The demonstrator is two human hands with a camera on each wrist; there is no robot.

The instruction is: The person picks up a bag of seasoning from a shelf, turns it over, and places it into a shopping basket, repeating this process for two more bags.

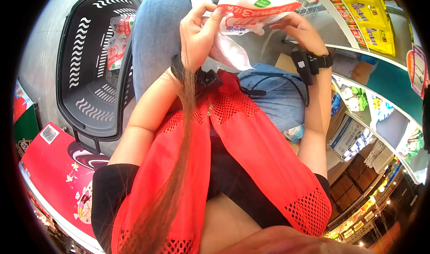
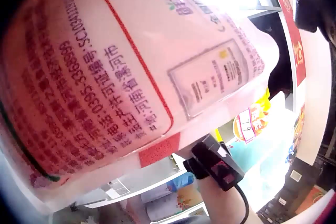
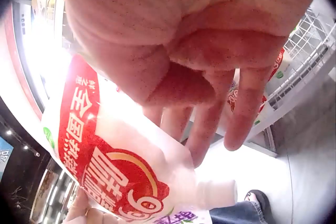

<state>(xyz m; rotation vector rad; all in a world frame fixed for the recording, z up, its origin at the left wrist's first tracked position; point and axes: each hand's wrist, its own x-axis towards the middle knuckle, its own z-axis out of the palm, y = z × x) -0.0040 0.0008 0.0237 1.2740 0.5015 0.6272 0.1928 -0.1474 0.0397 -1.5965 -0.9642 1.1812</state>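
White pouch (image 1: 245, 13) is pinched by left hand (image 1: 197, 37); beside it, right hand (image 1: 305, 34) is spread loosely; small print (image 2: 86, 90) is shown only by left wrist view.

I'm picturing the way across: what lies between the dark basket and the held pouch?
In the head view, a knee in blue jeans and the left hand lie between the dark basket and the held pouch.
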